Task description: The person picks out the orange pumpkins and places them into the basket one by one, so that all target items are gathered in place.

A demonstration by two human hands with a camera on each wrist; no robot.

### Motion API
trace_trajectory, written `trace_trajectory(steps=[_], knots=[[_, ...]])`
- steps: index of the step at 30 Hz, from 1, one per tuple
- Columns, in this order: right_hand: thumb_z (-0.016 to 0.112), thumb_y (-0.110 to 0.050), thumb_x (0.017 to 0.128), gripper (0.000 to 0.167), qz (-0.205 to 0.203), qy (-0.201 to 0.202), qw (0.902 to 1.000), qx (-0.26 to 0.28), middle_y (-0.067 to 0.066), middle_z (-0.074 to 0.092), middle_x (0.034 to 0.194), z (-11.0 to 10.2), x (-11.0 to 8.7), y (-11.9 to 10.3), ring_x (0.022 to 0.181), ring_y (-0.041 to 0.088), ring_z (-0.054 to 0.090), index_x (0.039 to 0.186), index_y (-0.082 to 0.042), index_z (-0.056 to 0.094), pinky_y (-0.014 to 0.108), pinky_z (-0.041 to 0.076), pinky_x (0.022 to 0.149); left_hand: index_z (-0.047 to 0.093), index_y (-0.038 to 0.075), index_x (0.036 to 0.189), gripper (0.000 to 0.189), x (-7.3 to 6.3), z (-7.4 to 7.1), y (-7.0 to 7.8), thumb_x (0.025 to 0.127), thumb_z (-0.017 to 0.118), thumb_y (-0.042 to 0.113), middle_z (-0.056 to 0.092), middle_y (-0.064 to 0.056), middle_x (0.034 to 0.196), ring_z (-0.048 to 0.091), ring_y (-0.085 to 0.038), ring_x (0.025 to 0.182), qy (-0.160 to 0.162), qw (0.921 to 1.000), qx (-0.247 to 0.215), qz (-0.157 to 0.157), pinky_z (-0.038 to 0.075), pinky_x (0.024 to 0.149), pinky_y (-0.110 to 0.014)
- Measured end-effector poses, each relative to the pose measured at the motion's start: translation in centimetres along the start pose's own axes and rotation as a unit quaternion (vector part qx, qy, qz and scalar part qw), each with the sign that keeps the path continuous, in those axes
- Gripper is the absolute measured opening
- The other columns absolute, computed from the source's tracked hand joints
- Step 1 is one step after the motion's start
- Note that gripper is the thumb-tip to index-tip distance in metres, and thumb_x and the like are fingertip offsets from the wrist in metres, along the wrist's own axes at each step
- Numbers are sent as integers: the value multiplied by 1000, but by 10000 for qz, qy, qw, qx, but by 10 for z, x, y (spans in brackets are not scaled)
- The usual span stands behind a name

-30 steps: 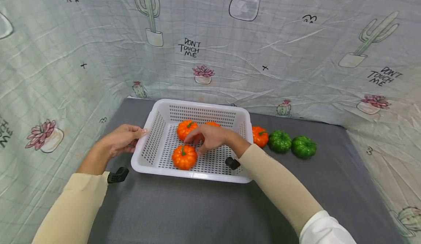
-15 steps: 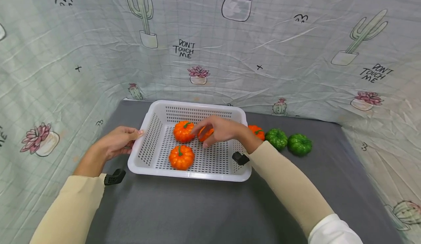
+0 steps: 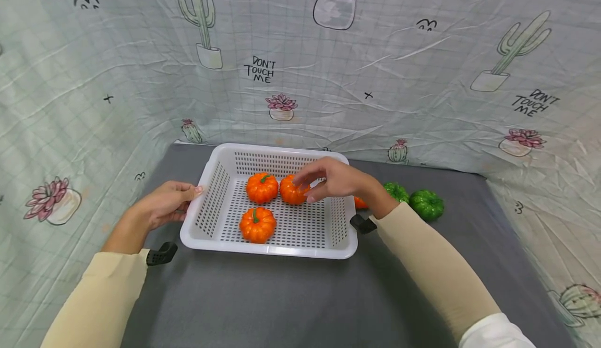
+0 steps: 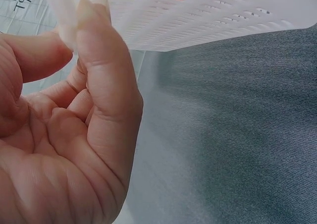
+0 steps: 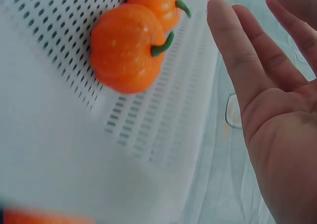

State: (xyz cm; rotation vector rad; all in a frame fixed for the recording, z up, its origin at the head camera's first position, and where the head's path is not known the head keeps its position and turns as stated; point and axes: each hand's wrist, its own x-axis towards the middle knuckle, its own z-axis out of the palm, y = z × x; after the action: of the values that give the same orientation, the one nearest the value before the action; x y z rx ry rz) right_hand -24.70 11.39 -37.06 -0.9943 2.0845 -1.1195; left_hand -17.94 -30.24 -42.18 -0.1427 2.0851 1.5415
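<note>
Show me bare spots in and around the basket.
Bare: the white basket at front right, beside its front pumpkin; the grey tabletop before the basket, between the sleeves. Crowded: the basket's back, with two orange pumpkins and the right hand; outside right, two green pumpkins and another orange one.

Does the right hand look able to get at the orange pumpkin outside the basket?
Likely yes: the right hand holds nothing and hovers above the basket. It would have to back out over the basket's right rim, though, and its own wrist partly hides the orange pumpkin in the head view.
</note>
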Motion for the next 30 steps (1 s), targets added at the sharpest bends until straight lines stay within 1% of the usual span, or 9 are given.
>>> trace_trajectory(steps=[3, 8, 15, 22, 26, 30], knots=[[76, 3, 90, 45, -74, 43, 9999, 94, 30, 63, 137, -5, -8, 3, 124, 45, 63, 133, 5, 64, 40, 58, 100, 64, 0, 122, 37, 0, 0, 0, 110, 54, 34, 74, 2, 100, 72, -15, 92, -9, 10000, -5, 1, 61, 79, -39], [75, 3, 90, 44, 102, 259, 9994, 202, 28, 63, 136, -12, -20, 9, 122, 43, 64, 133, 4, 65, 38, 59, 99, 64, 0, 122, 37, 1, -1, 0, 110, 54, 34, 73, 2, 100, 71, -15, 92, 12, 10000, 18, 6, 61, 80, -39], [76, 3, 90, 39, 153, 517, 9982, 255, 21, 68, 130, -21, -35, 19, 122, 46, 64, 128, 2, 69, 38, 59, 98, 64, 0, 124, 40, 0, -1, 0, 109, 55, 36, 74, 2, 101, 72, -15, 93, 14, 10000, 46, 4, 61, 81, -40], [76, 1, 90, 36, 296, 773, 9963, 245, 18, 70, 126, -29, -50, 29, 117, 43, 66, 125, 0, 71, 34, 60, 93, 64, 0, 125, 41, -2, 0, 1, 109, 55, 37, 74, 2, 101, 72, -16, 93, 15, 10000, 41, -12, 62, 81, -40], [75, 2, 90, 36, 375, 893, 9947, 330, 24, 68, 127, -33, -59, 35, 116, 39, 67, 126, 3, 70, 31, 60, 92, 62, -2, 127, 44, -3, 0, 2, 108, 56, 37, 74, 1, 102, 72, -16, 94, 2, 10000, 21, -7, 62, 82, -40], [76, 1, 90, 39, 312, 965, 9944, 303, 31, 66, 127, -38, -65, 41, 114, 36, 68, 127, 7, 67, 31, 59, 92, 59, -4, 131, 47, -4, 1, 2, 108, 56, 37, 74, 1, 103, 73, -17, 94, 28, 10000, 52, -21, 62, 82, -41]])
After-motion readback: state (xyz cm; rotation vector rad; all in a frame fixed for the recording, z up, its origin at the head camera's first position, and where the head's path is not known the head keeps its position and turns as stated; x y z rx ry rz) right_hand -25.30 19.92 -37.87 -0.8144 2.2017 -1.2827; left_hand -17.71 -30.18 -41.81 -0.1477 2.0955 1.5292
